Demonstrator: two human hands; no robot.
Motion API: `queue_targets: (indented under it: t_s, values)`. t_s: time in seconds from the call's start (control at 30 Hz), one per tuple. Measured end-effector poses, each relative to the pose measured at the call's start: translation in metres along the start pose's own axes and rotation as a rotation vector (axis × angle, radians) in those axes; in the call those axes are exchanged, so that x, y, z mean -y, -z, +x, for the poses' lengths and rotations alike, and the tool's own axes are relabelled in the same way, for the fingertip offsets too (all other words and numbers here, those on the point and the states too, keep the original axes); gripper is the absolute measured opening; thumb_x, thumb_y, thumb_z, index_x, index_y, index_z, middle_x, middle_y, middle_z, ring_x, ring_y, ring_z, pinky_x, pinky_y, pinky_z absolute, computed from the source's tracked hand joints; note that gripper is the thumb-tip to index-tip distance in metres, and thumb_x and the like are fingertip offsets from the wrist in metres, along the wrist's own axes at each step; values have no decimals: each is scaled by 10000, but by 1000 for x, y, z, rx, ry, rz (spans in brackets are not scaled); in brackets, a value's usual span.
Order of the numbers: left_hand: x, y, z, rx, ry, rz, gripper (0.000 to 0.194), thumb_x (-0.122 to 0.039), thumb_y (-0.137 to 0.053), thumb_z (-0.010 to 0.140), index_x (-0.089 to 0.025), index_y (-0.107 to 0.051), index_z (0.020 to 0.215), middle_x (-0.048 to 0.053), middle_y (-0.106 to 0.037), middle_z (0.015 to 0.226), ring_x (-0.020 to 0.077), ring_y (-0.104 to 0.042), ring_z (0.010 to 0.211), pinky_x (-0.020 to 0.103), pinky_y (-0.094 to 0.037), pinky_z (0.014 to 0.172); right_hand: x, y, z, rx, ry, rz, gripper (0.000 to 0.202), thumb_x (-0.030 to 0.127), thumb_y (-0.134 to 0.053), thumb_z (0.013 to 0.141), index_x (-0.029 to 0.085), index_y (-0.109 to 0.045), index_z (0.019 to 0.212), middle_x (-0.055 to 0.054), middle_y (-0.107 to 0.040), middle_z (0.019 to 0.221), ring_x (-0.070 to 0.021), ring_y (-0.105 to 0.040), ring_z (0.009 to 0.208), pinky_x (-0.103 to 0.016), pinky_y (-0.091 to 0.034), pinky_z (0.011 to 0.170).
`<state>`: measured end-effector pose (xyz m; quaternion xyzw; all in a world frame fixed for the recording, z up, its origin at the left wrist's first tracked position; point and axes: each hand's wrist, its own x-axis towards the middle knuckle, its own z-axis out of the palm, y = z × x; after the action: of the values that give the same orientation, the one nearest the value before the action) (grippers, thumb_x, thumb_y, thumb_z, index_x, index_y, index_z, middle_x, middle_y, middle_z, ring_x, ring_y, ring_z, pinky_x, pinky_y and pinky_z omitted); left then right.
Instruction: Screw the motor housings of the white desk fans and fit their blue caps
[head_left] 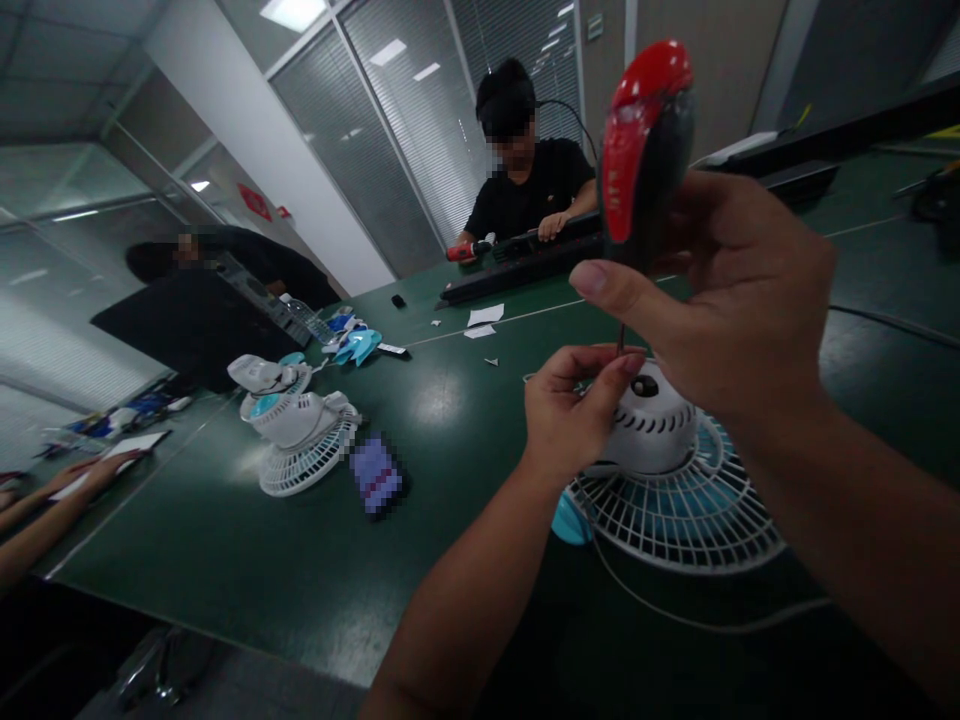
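My right hand (750,270) is closed round a red and black screwdriver (637,150), held upright with its handle at the top. The thin shaft runs down to the fingertips of my left hand (574,405). Those fingers are pinched together around the shaft's lower end; whatever small thing they hold there is hidden. Just beside them stands the white motor housing (652,430) of a fan, with a round opening in its top. Under the housing lies the fan's white grille (690,545), face down, with light blue blades showing through. A pale cord trails from it across the table.
Another white fan (300,435) lies to the left, near a blurred purple item (377,475). Light blue parts (358,346) and a plastic bottle (304,318) are farther back. Across the green table (457,480), a co-worker (525,180) holds a red drill (466,250) by a long black bar.
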<state>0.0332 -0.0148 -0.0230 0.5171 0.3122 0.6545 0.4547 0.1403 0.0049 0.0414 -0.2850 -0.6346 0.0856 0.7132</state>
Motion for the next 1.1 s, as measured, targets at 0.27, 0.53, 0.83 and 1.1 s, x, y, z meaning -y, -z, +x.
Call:
queue_targets:
  t_s: [0.27,0.53,0.83,1.1]
  values:
    - [-2,-2,1,-21,47,5,173,-213,-861,760,-178,-691,761,29,-793,819,112,-702,700,257,-570,722,1,0,-4,1,52,-29,361,293,-761,870,199,-667,1205,-40,-766,1058,-183,-742,924,-400,-619,808]
    - [2,5,-4,86,-84,180,276,-449,-626,982,-228,-790,1003,41,-802,919,144,-708,821,275,-545,770,7,2,-4,150,0,-104,297,293,-476,1037,237,-678,1246,9,-748,976,-118,-721,826,-311,-603,795]
    - [3,3,-2,40,-89,97,199,-402,-751,899,-205,-784,896,61,-821,918,148,-742,819,285,-574,794,2,0,-4,118,-57,50,294,348,-573,1001,259,-675,1262,6,-748,1111,-139,-727,972,-337,-616,879]
    - [2,1,-1,-20,-38,23,114,-291,-829,804,-200,-760,802,29,-805,814,122,-719,730,269,-568,752,4,-2,-2,40,-25,74,304,303,-799,845,270,-679,1122,-9,-764,1138,-182,-752,980,-386,-649,879]
